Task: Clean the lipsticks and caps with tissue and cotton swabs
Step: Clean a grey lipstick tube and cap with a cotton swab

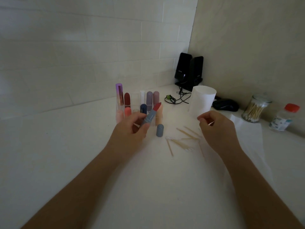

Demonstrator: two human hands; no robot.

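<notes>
First-person view over a white counter [66,146], dim light. Nearest, two bare forearms are stretched fwd.

Left hand [132,128]: fingers clamped on an uncapped lipstick [152,113]. It has a blue-grey tube w/ the red bullet wound out, and is held tilted up and right, above the counter.

Right hand [217,129]: fingers curled, thumb and forefinger seemingly pinched on the edge of a tissue sheet [247,138] spread to the right.

Between the hands, the matching blue-grey cap [159,130] is stood upright, w/ loose cotton swabs [181,139] scattered near it.

Behind are a clear organizer [134,98] filled w/ other lipsticks, a tissue roll [203,100], a jar of swabs [255,109] and a red-capped bottle [283,118]. In the far corner are black speakers [189,71].

Step judged in hand: tissue being readied to wipe the bare lipstick. For the next move, the tissue prob. needs to be brought across to the tube and light pressure used, so the soft bullet is not snapped.
</notes>
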